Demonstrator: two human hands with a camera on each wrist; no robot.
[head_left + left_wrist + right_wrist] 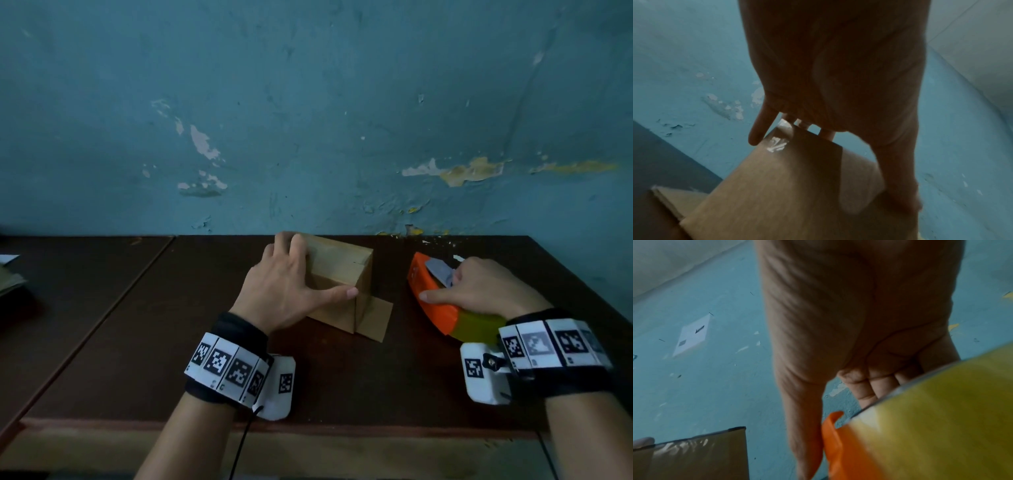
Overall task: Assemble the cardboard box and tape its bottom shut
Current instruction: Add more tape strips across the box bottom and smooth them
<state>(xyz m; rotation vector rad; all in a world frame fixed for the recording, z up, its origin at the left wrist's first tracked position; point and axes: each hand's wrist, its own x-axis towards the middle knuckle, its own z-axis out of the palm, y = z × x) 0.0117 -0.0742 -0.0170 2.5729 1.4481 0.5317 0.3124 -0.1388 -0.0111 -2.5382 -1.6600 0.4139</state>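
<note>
A small brown cardboard box (337, 267) stands on the dark table (171, 342), closed face up, with one flap (375, 318) lying flat on the table at its near right. My left hand (301, 274) holds the box, fingers curled over its far left edge and thumb stretched along the near side. The left wrist view shows the box (777, 186) under my left hand (838, 73), with shiny clear tape (777, 144) on it. My right hand (445, 284) grips an orange tape dispenser (435, 301) with a yellowish roll (479, 325), right of the box and apart from it.
A peeling blue wall (308, 120) rises directly behind the table's far edge. A second table (51, 308) adjoins on the left, with papers (10, 277) at its far left. The table's front edge (274, 425) runs below my wrists.
</note>
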